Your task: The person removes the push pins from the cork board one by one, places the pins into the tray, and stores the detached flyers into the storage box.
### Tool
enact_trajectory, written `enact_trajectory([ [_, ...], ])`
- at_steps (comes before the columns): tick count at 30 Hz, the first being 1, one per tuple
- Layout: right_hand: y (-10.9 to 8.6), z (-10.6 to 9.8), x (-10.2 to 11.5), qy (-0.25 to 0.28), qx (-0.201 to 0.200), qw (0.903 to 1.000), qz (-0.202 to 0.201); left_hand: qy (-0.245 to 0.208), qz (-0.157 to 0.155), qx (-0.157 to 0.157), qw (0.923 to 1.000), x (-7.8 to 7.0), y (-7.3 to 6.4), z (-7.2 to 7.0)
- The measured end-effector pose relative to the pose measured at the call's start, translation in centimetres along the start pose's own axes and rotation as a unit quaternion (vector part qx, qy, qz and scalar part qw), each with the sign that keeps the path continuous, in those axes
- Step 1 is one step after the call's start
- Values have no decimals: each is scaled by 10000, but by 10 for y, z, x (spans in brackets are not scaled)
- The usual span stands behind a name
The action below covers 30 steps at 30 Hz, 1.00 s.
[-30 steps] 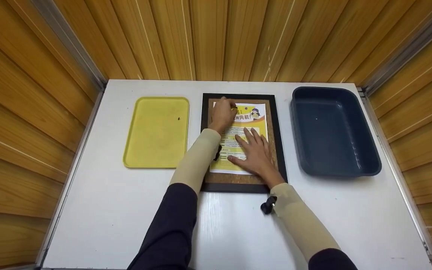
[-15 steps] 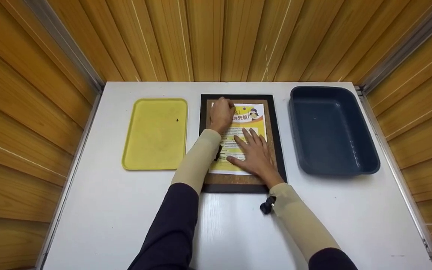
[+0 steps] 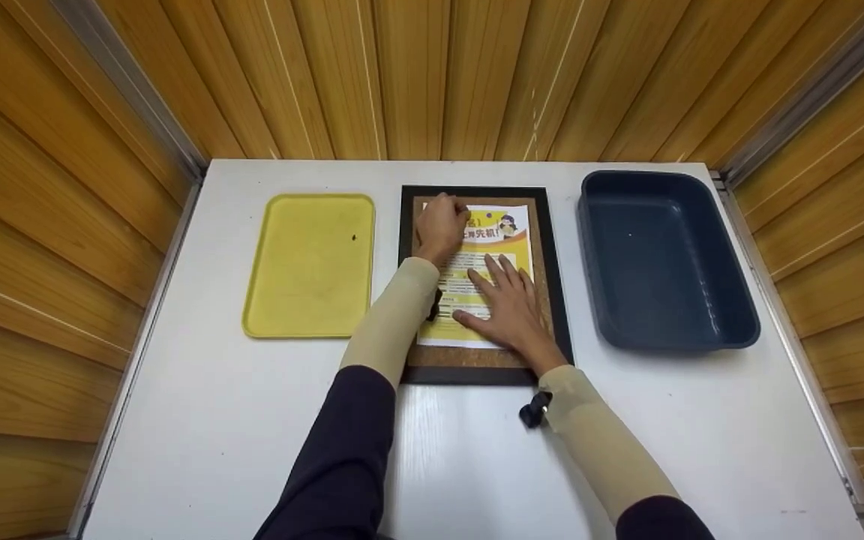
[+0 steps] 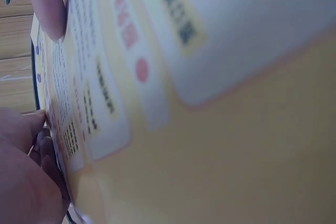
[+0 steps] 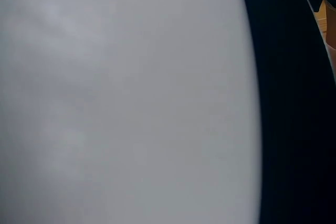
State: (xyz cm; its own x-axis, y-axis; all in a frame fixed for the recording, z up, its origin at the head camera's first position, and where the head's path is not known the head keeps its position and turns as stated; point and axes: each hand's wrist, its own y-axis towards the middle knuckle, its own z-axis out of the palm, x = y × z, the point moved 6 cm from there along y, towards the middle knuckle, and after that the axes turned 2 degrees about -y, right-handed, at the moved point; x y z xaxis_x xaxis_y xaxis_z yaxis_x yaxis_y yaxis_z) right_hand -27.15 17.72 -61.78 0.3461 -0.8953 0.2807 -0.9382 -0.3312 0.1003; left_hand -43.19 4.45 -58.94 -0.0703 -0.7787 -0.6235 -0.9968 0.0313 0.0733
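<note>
- Poster (image 3: 462, 290): lies on black-framed corkboard (image 3: 462, 358), between yellow tray (image 3: 312, 277) and dark blue basin (image 3: 664, 262), on white table (image 3: 469, 465).
- Left hand (image 3: 441, 227): positioned at upper left of poster, fingers curled; fingertips are hidden, so whether an item is grasped cannot be told.
- Right hand (image 3: 513, 309): released, fingers spread, resting on lower right of poster.

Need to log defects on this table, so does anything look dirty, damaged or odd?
Only a small dark speck stands out: it interrupts the yellow tray's plain surface, near the right edge. Dirt or damage, I can't tell.
</note>
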Motion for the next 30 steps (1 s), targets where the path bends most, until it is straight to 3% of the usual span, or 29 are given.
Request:
enact_trajectory([
  [11, 1, 1, 1, -51, 36, 10000, -9, -585, -311, -57, 9978, 10, 2, -2],
  [20, 2, 2, -2, -157, 84, 9998, 12, -1625, -622, 230, 9845, 22, 4, -8],
  [26, 5, 0, -2, -64, 47, 10000, -8, -2147, -348, 406, 9752, 19, 3, -11],
  [30, 8, -1, -2, -41, 43, 10000, -12, -2262, -21, 363, 9734, 16, 2, -23],
])
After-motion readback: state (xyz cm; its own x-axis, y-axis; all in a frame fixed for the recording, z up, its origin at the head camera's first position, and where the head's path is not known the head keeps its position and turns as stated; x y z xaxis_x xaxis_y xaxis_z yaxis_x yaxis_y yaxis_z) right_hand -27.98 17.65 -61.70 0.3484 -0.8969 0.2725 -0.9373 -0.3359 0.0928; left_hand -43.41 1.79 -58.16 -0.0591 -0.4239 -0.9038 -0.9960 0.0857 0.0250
